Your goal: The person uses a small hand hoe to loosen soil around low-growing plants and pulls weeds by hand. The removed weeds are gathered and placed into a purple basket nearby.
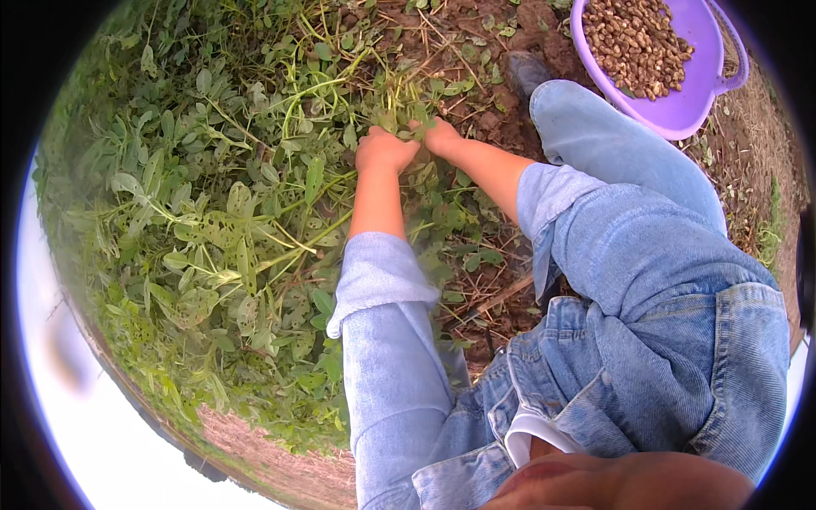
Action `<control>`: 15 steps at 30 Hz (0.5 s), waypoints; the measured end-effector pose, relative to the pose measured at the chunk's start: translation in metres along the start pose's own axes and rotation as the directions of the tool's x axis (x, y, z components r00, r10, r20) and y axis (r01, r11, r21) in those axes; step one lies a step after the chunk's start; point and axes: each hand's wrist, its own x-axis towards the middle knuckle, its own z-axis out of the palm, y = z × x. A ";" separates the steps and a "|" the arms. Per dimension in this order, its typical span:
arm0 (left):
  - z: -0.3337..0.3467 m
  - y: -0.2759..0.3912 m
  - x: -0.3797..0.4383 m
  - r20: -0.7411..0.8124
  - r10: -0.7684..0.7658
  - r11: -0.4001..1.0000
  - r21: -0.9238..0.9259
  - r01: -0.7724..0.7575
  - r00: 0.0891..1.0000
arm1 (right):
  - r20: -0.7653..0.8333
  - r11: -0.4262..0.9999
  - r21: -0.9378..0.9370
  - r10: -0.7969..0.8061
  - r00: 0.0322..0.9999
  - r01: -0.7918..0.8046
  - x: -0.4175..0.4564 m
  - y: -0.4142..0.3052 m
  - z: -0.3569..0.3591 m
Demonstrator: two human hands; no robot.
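Note:
My left hand (384, 150) is closed around green stems of a leafy peanut plant (390, 120), with its knuckles facing up. Close beside it on the right, my right hand (441, 136) has its fingers curled on stems and leaves of the same clump; leaves partly cover the fingertips. The hands nearly touch, and the plant's base is hidden. A purple plastic basket (701, 70) with a handle stands at the upper right, away from both hands. Inside it lie many brown, soil-covered peanuts in their shells (631, 48).
Dense peanut foliage (236, 217), with many holes in its leaves, spreads across the left. Reddish-brown soil (497, 118) with straw and loose leaves lies to the right of the hands. My bent knee (567, 108) and dark shoe (529, 71) are between the plants and the basket.

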 end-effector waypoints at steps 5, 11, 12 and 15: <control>0.009 -0.030 0.051 0.248 0.122 0.989 -0.113 -0.097 0.961 | 0.276 0.744 0.633 0.041 0.960 -0.213 -0.003 0.008 0.013; -0.026 -0.005 0.043 0.356 0.249 0.968 -0.054 -0.246 0.901 | 0.486 0.596 0.700 0.005 0.874 -0.393 0.001 -0.008 -0.012; -0.006 -0.036 0.044 0.289 0.093 0.983 0.126 -0.134 0.953 | 0.558 0.601 0.652 0.032 0.829 -0.463 -0.027 -0.029 -0.007; -0.022 0.007 0.013 0.220 0.050 0.948 0.297 -0.115 0.974 | 0.490 0.606 0.681 0.040 0.871 -0.412 -0.014 -0.032 -0.013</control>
